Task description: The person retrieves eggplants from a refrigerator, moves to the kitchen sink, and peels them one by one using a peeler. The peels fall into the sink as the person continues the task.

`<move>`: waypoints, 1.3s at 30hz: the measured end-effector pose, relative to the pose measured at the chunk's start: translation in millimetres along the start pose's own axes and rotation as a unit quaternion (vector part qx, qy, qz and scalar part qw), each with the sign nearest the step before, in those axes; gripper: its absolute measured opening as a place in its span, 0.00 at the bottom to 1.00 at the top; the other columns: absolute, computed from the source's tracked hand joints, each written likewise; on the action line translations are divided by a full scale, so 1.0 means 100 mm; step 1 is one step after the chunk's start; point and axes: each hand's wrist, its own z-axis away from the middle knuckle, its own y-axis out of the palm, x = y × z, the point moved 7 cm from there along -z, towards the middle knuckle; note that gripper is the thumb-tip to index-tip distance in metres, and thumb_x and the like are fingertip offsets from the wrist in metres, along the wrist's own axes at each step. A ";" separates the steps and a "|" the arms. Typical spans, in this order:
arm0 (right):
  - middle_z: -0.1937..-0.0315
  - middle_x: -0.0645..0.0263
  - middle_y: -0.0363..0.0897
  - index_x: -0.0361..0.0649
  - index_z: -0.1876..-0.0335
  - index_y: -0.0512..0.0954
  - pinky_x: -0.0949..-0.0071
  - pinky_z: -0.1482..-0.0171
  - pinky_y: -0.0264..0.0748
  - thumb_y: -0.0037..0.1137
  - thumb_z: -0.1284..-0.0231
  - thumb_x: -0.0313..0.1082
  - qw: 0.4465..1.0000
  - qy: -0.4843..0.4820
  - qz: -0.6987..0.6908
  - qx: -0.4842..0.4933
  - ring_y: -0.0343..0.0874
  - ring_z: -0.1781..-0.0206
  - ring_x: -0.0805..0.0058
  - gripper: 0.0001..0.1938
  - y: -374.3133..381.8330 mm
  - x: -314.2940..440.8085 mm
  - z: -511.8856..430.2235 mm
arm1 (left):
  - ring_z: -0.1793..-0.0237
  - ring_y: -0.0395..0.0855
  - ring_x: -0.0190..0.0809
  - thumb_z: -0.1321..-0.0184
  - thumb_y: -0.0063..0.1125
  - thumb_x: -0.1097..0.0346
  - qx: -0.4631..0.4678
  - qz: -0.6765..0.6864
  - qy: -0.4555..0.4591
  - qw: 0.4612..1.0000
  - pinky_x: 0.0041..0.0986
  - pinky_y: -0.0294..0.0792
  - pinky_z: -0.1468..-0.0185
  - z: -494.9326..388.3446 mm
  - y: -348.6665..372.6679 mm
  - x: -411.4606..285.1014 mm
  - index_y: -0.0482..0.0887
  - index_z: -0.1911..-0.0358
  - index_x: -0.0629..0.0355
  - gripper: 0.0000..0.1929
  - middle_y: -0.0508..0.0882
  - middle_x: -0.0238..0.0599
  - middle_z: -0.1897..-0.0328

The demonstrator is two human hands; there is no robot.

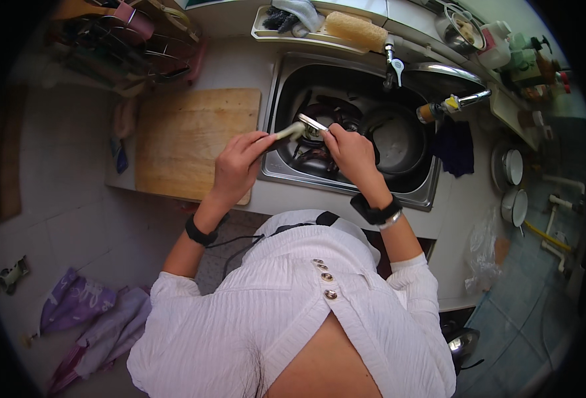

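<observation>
Over the left part of the sink, my left hand (239,161) grips a long, slim vegetable (288,132), probably an eggplant, whose pale flesh shows near its far end. My right hand (351,153) is closed around a metal peeler (313,122), its tip pointing up and left, close to the pale end; I cannot tell if they touch. Below both hands, the stainless steel sink (271,166) contains several dark purple eggplants (340,105) and dark strips that look like peel. A round metal basin (395,137) sits in its right part.
Left of the sink lies a wooden cutting board (193,139). A faucet (391,67) rises behind the basin, and another chrome spout (474,98) reaches in from the right. A dark cloth (453,149) hangs over the right rim. Behind stands a tray (263,31) with a loofah (355,31).
</observation>
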 end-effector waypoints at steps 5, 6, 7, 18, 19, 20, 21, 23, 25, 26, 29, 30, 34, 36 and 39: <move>0.77 0.54 0.77 0.42 0.65 0.74 0.58 0.70 0.72 0.46 0.31 0.44 0.997 0.003 -0.017 -0.071 0.78 0.72 0.51 0.14 0.09 -0.21 -0.11 | 0.55 0.81 0.38 0.49 0.59 0.79 0.084 0.422 -0.373 0.822 0.25 0.74 0.59 0.22 0.34 0.27 0.72 0.38 0.57 0.30 0.78 0.40 0.47; 0.76 0.53 0.78 0.43 0.64 0.74 0.57 0.70 0.72 0.45 0.31 0.45 0.993 -0.022 -0.052 -0.101 0.78 0.71 0.51 0.14 0.06 -0.20 -0.14 | 0.54 0.81 0.38 0.48 0.58 0.78 0.079 0.469 -0.362 0.802 0.24 0.74 0.58 0.19 0.34 0.24 0.69 0.36 0.58 0.31 0.77 0.42 0.45; 0.76 0.53 0.78 0.43 0.64 0.74 0.56 0.69 0.72 0.46 0.32 0.46 0.998 0.009 0.024 -0.060 0.78 0.70 0.50 0.14 0.13 -0.25 -0.15 | 0.53 0.80 0.37 0.46 0.58 0.76 0.083 0.511 -0.360 0.776 0.23 0.74 0.57 0.18 0.35 0.21 0.66 0.35 0.60 0.32 0.75 0.43 0.42; 0.79 0.62 0.76 0.41 0.63 0.76 0.71 0.72 0.70 0.48 0.31 0.43 0.969 0.090 -0.231 -0.018 0.77 0.76 0.69 0.13 0.09 -0.18 -0.01 | 0.39 0.74 0.47 0.28 0.37 0.66 0.031 0.804 -0.375 0.460 0.38 0.73 0.41 0.08 0.44 0.11 0.59 0.32 0.64 0.23 0.70 0.49 0.34; 0.80 0.65 0.75 0.40 0.64 0.76 0.76 0.74 0.68 0.49 0.31 0.42 0.951 0.091 -0.294 -0.010 0.74 0.77 0.75 0.13 0.10 -0.15 0.01 | 0.38 0.73 0.47 0.28 0.37 0.66 0.029 0.808 -0.373 0.455 0.40 0.72 0.39 0.08 0.46 0.10 0.59 0.32 0.64 0.23 0.70 0.49 0.34; 0.80 0.69 0.74 0.39 0.65 0.76 0.80 0.75 0.66 0.50 0.31 0.40 0.929 0.098 -0.357 -0.004 0.72 0.78 0.81 0.12 0.12 -0.12 0.02 | 0.37 0.72 0.48 0.28 0.37 0.66 0.027 0.812 -0.372 0.450 0.41 0.70 0.37 0.07 0.47 0.09 0.58 0.32 0.64 0.23 0.69 0.49 0.34; 0.79 0.71 0.73 0.39 0.65 0.76 0.82 0.75 0.64 0.50 0.31 0.40 0.915 0.100 -0.391 0.015 0.69 0.78 0.84 0.12 0.15 -0.07 0.04 | 0.36 0.71 0.49 0.28 0.38 0.67 0.016 0.809 -0.371 0.455 0.42 0.69 0.36 0.06 0.48 0.10 0.59 0.33 0.64 0.22 0.70 0.48 0.34; 0.78 0.74 0.71 0.38 0.66 0.76 0.87 0.77 0.60 0.51 0.32 0.38 0.879 0.129 -0.456 0.051 0.64 0.78 0.90 0.11 0.26 0.01 0.09 | 0.34 0.70 0.50 0.30 0.40 0.69 0.003 0.811 -0.359 0.462 0.43 0.66 0.33 0.02 0.50 0.09 0.61 0.35 0.64 0.21 0.71 0.47 0.35; 0.79 0.72 0.73 0.39 0.60 0.75 0.88 0.80 0.60 0.50 0.31 0.40 0.859 0.100 -0.496 0.077 0.66 0.82 0.89 0.11 0.33 0.16 0.13 | 0.33 0.68 0.51 0.32 0.43 0.72 -0.017 0.788 -0.341 0.512 0.42 0.64 0.32 -0.03 0.47 0.12 0.64 0.38 0.63 0.19 0.72 0.46 0.37; 0.77 0.70 0.75 0.39 0.58 0.74 0.88 0.80 0.61 0.50 0.31 0.40 0.828 0.128 -0.539 0.087 0.67 0.82 0.88 0.11 0.40 0.18 0.16 | 0.33 0.68 0.51 0.33 0.44 0.74 -0.026 0.770 -0.344 0.536 0.41 0.63 0.31 -0.05 0.47 0.14 0.65 0.39 0.62 0.19 0.72 0.45 0.38; 0.73 0.69 0.75 0.39 0.53 0.72 0.87 0.79 0.65 0.55 0.34 0.38 0.742 0.199 -0.629 0.119 0.70 0.81 0.86 0.12 0.56 0.25 0.22 | 0.32 0.66 0.50 0.35 0.47 0.76 -0.080 0.746 -0.270 0.604 0.40 0.61 0.30 -0.11 0.35 0.14 0.68 0.43 0.61 0.17 0.74 0.41 0.41; 0.73 0.69 0.75 0.39 0.53 0.72 0.86 0.79 0.65 0.56 0.35 0.37 0.729 0.196 -0.646 0.116 0.70 0.81 0.86 0.12 0.55 0.27 0.20 | 0.31 0.66 0.50 0.35 0.48 0.75 -0.070 0.717 -0.252 0.646 0.39 0.60 0.30 -0.12 0.31 0.13 0.67 0.39 0.60 0.20 0.72 0.40 0.39; 0.73 0.73 0.71 0.40 0.52 0.73 0.87 0.77 0.67 0.62 0.40 0.36 0.706 0.185 -0.672 0.124 0.69 0.75 0.89 0.15 0.32 0.22 0.06 | 0.33 0.68 0.49 0.33 0.49 0.70 0.030 0.707 -0.256 0.659 0.42 0.68 0.36 -0.10 0.26 0.07 0.61 0.32 0.60 0.26 0.69 0.49 0.33; 0.75 0.76 0.70 0.40 0.53 0.74 0.88 0.76 0.66 0.63 0.41 0.36 0.750 0.167 -0.623 0.147 0.67 0.76 0.91 0.15 0.11 0.14 -0.01 | 0.38 0.73 0.48 0.32 0.48 0.63 0.125 0.805 -0.307 0.492 0.39 0.74 0.44 -0.06 0.29 0.02 0.60 0.32 0.60 0.26 0.69 0.55 0.33; 0.70 0.72 0.77 0.38 0.54 0.76 0.91 0.74 0.64 0.63 0.42 0.38 0.863 0.082 -0.459 0.195 0.70 0.73 0.91 0.15 -0.14 0.07 -0.11 | 0.53 0.83 0.41 0.30 0.45 0.52 0.241 0.743 -0.346 0.520 0.30 0.79 0.59 0.04 0.31 0.02 0.59 0.31 0.60 0.29 0.78 0.54 0.46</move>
